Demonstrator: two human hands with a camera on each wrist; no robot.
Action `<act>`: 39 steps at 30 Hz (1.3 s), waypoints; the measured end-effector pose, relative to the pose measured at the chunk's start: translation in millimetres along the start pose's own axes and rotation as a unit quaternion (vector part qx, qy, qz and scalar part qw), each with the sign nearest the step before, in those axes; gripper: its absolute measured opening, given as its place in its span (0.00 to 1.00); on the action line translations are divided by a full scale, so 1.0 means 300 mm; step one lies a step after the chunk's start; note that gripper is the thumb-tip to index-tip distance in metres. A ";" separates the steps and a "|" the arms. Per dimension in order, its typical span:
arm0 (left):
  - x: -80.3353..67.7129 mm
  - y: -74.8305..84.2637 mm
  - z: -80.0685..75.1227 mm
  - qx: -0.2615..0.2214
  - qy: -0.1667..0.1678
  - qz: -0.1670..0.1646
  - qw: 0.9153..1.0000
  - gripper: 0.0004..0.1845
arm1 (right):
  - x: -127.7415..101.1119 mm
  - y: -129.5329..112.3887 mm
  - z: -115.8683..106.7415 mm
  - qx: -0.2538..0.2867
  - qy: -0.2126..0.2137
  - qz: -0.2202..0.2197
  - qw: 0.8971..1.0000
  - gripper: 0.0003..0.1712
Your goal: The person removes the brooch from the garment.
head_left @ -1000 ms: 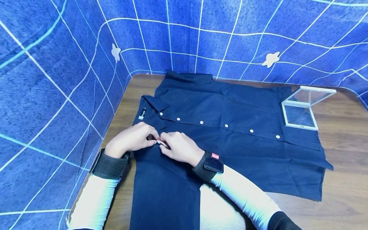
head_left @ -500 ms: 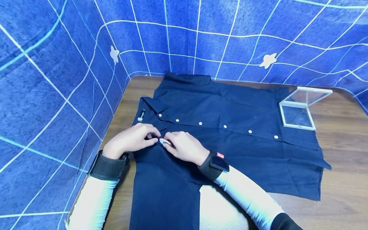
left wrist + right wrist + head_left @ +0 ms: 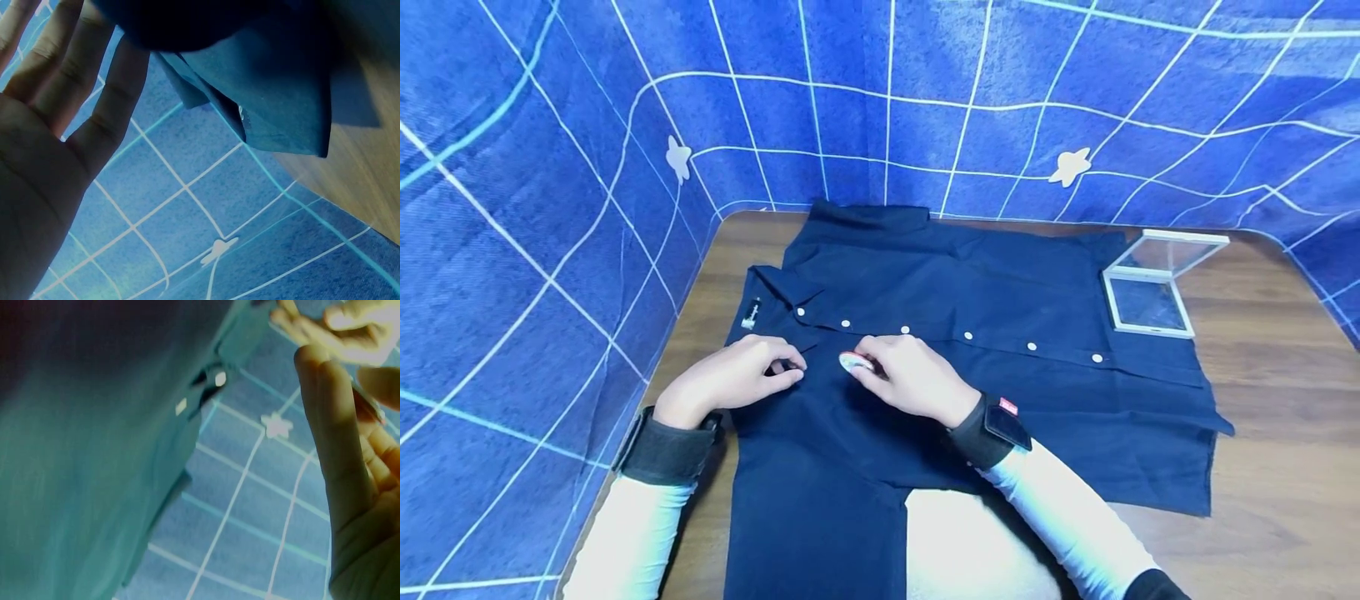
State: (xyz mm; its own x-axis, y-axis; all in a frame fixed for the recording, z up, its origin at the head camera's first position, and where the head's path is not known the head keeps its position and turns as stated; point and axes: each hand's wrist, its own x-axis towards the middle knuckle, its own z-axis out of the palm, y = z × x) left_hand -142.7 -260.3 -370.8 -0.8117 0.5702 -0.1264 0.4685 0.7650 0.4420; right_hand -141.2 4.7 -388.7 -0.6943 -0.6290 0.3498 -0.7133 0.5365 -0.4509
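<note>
A dark navy short-sleeved shirt (image 3: 1000, 392) lies spread with its collar to the left and a row of white buttons along its front. My right hand (image 3: 917, 375) pinches a small round badge (image 3: 854, 361), white with a red rim, between thumb and fingers above the upper part of the shirt. In the right wrist view only the badge's edge (image 3: 369, 405) shows between the fingers. My left hand (image 3: 741, 375) hovers near the collar with loosely bent fingers and holds nothing. In the left wrist view its fingers (image 3: 112, 112) are spread apart.
A white-framed clear case (image 3: 1150, 304) stands with its lid raised on the shirt's right end. The wooden table (image 3: 1262, 400) runs beneath. A blue curtain (image 3: 850, 92) with white lines and star shapes (image 3: 1070, 167) hangs behind and at the left.
My right hand has drawn the badge away to the right from the left hand, which has let go of it. The head view has shifted slightly.
</note>
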 end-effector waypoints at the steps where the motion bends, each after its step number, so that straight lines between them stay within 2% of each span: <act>1: -0.003 0.002 0.001 -0.004 0.000 -0.001 1.000 0.08 | -0.007 0.008 -0.014 0.003 0.000 -0.001 1.000 0.06; 10: -0.039 0.034 0.023 -0.014 0.017 -0.007 1.000 0.08 | -0.089 0.101 -0.110 0.059 -0.005 -0.011 0.998 0.05; 17: -0.041 0.075 0.027 0.005 0.060 0.005 0.998 0.09 | -0.168 0.186 -0.174 0.074 0.005 -0.004 0.997 0.03; 23: 0.029 0.134 -0.037 0.010 0.130 0.041 0.991 0.09 | -0.228 0.231 -0.239 0.089 0.023 0.009 0.996 0.04; 27: 0.090 0.219 -0.093 -0.006 0.174 0.084 0.981 0.11 | -0.241 0.236 -0.279 0.107 0.040 0.013 0.993 0.04; 30: 0.133 0.299 -0.115 -0.017 0.184 0.109 0.977 0.12 | -0.244 0.232 -0.307 0.114 0.047 0.012 0.992 0.05; 34: 0.191 0.390 -0.115 -0.042 0.180 0.130 0.974 0.13 | -0.246 0.225 -0.340 0.124 0.055 0.018 0.991 0.05; 39: 0.247 0.461 -0.085 -0.081 0.187 0.152 0.967 0.15 | -0.252 0.219 -0.371 0.150 0.059 0.030 0.986 0.06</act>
State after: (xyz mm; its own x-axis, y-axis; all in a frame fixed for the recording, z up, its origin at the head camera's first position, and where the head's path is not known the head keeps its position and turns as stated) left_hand -147.0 -119.9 -296.5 -0.7282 0.5907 0.3476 0.6694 0.5040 0.5458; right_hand -146.3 150.0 -353.2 -0.7533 -0.5222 0.3998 -0.6223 0.3692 -0.6903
